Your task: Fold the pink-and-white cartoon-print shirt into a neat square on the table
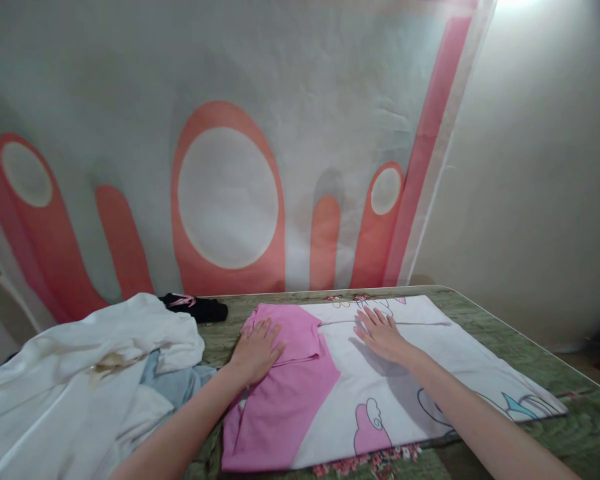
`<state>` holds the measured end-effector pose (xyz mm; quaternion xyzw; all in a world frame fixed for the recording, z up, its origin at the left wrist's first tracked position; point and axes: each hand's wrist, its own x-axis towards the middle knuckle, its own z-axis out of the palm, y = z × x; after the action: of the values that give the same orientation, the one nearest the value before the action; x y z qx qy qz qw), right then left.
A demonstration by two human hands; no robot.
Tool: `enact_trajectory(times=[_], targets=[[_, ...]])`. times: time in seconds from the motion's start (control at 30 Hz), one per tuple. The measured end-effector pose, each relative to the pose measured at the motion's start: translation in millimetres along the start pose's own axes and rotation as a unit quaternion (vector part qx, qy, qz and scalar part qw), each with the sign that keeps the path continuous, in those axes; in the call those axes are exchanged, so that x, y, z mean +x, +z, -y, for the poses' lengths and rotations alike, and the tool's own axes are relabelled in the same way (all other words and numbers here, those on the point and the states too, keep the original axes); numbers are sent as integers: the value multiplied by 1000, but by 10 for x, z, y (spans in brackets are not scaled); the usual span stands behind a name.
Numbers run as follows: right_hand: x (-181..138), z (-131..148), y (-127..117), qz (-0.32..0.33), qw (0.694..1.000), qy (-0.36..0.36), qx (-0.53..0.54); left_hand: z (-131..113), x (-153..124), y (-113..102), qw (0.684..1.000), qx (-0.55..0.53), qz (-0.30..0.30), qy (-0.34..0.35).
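Note:
A pink and white shirt [300, 393] with cartoon prints lies flat and partly folded on the table, its pink sleeve turned in over the body at the left. My left hand [257, 350] rests on the pink sleeve part, fingers spread and pointing away from me. Over the white part, near the far edge, my right hand [381, 335] is stretched out flat with fingers apart. It casts a shadow on the cloth; whether the whole palm touches cannot be made out. Neither hand grips anything.
A heap of white clothes [75, 367] lies at the left, with a light blue garment [175, 380] partly under it. Behind it sits a black folded item [200, 309]. The green patterned table [510, 340] ends at a wall with a pink and white backdrop [280, 67].

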<state>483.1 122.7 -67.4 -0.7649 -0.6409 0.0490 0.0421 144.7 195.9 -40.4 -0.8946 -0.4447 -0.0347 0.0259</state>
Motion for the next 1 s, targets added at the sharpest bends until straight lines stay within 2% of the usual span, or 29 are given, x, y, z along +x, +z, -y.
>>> enact_trajectory(times=[0.2,0.27,0.37,0.53,0.77,1.0], targets=[[-16,861,-67,11,991,-126,43,-4,-42,104,1000,-19,2,3],[5,1018,-62,21,988,-141,51,9,-47,133,1000,-20,-7,1],[36,1080,-50,35,987,-148,56,16,-41,151,1000,-19,-17,0],[31,822,-48,23,995,-91,41,13,-19,137,1000,-14,-18,3],[-118,118,-48,-22,999,45,-10,16,25,145,1000,1,-15,4],[-238,-365,-1,-10,997,82,-6,-3,11,103,999,26,-25,5]])
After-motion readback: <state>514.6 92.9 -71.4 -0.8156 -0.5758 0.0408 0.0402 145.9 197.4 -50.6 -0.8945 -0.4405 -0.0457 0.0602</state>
